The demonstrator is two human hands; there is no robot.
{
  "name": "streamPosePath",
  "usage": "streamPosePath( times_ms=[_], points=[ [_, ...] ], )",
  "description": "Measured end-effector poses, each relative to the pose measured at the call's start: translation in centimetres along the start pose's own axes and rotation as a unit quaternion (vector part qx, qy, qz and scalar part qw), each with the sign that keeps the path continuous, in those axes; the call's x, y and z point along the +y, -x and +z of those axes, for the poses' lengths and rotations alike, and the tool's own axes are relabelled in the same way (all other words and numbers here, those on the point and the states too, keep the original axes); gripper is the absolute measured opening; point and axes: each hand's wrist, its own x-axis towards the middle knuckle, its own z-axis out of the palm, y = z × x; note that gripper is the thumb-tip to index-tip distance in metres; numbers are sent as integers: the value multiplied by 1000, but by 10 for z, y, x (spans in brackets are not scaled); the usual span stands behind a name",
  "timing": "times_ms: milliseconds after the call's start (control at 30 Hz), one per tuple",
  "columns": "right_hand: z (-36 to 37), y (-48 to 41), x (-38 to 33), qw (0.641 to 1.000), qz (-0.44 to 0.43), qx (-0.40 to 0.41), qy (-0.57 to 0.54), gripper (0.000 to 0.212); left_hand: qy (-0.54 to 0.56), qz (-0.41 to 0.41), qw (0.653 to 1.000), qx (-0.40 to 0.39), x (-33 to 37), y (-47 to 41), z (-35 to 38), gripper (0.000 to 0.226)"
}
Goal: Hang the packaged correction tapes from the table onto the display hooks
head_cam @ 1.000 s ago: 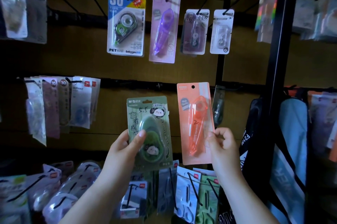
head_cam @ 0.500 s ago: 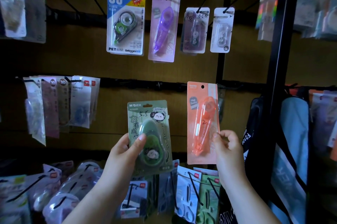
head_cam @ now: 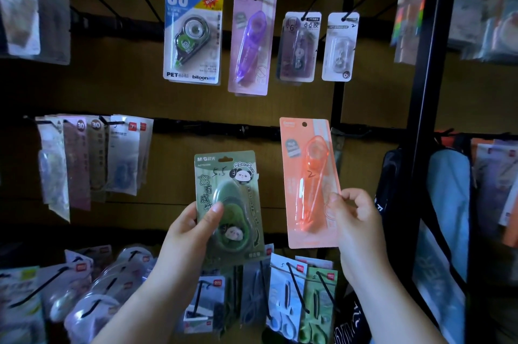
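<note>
Far left: blurred packets [head_cam: 25, 10] on the upper rail, cut off by the frame edge; contents unreadable. Below them, a fanned bunch of packets [head_cam: 92, 158] on the middle rail; exact count unclear, about five or six fronts showing. Bottom left: a heap of hanging blister packs [head_cam: 92, 282], dim, not countable.

Upper rail, centre: four correction-tape cards in a row, each on its own hook. Blue "30" card [head_cam: 192, 34], purple card [head_cam: 251, 42], dark card marked 6 [head_cam: 299, 48], white card [head_cam: 339, 46].

Left hand [head_cam: 188, 234]: fingers closed round the lower left of the green panda correction tape card [head_cam: 228, 203], thumb across its blister, other fingers hidden behind the card. Card held upright in front of the wall, below the middle rail, on no hook.

Right hand [head_cam: 354, 220]: fingers pinching the lower right edge of the orange correction tape card [head_cam: 308, 181]. Its hang hole sits level with the middle rail [head_cam: 213, 127]; whether a hook passes through it, cannot tell.

Bottom centre: scissors packs [head_cam: 304, 301] on hooks, partly hidden by both forearms.

Right: black upright post [head_cam: 431, 91]; beyond it a blue bag [head_cam: 445, 203] and more blurred packets.
</note>
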Motion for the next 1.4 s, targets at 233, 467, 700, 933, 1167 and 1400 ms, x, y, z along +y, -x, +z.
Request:
streamPosePath(
  times_ms=[233, 467, 700, 933, 1167, 1400],
  points=[
    [3, -5, -2, 999, 35, -5, -5, 24, -2, 4, 1000, -7, -2, 0, 1, 32],
    [0, 0, 0, 999, 51, -11, 4, 24, -5, 0, 1000, -1, -5, -1, 0, 32],
    [-6, -2, -10, 999, 42, -6, 28, 25, -1, -1, 1000, 3, -4, -1, 1, 34],
    [-16, -8, -25, 994, 36, -31, 94, 25, 1, 2, 1000, 4, -1, 2, 1, 31],
    [-24, -11, -29, 993, 47, -42, 98, 27, -2, 6, 1000, 6, 3, 5, -1, 23],
    [-31, -4, -27, 999, 50, -3, -4, 25, 1, 6, 1000, -1, 6, 9, -2, 31]
  ],
)
